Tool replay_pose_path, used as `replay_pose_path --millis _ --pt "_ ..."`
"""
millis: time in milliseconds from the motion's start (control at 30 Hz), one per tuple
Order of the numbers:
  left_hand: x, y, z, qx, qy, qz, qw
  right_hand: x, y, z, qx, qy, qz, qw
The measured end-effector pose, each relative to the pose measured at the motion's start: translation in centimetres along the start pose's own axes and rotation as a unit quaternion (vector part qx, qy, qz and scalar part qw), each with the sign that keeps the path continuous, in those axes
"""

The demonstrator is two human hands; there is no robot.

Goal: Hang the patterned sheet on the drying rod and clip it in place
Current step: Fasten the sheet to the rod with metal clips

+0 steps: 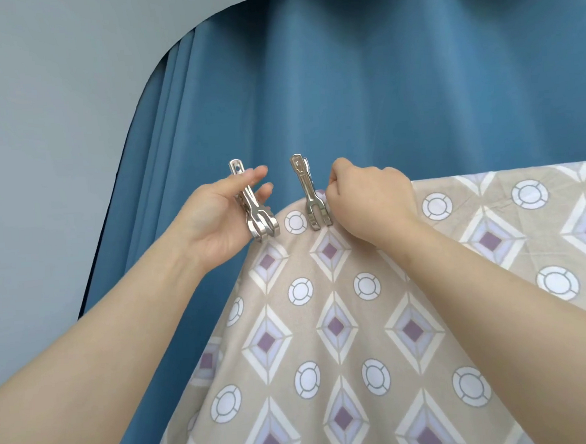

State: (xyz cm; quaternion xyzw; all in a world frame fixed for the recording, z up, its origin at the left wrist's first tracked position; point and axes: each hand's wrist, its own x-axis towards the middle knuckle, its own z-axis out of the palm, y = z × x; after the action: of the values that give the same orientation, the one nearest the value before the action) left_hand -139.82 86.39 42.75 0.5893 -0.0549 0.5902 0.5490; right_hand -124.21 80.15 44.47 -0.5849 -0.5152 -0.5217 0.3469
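Observation:
The patterned sheet (342,321), beige with purple diamonds and white circles, hangs draped over a rod that it hides from view. One metal clip (309,196) stands upright, clamped on the sheet's top fold near its left end. My right hand (369,203) is curled on the fold just right of that clip, touching it. My left hand (216,219) holds spare metal clips (254,207) between thumb and fingers, just left of the sheet's edge.
A blue curtain (344,81) hangs close behind the sheet. A pale grey wall (39,134) fills the left side.

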Motion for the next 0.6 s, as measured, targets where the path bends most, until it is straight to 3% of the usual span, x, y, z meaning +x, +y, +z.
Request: replay_pose_path --millis 167,600 --pt "0.6 -0.1 0.2 -0.012 0.036 0.010 0.999 0.1 0.1 0.4 0.000 0.007 -0.001 1.000" --pt "0.7 -0.7 1.3 0.015 -0.001 0.028 0.999 0.2 0.3 1.0 -0.003 0.020 -0.007 1.000"
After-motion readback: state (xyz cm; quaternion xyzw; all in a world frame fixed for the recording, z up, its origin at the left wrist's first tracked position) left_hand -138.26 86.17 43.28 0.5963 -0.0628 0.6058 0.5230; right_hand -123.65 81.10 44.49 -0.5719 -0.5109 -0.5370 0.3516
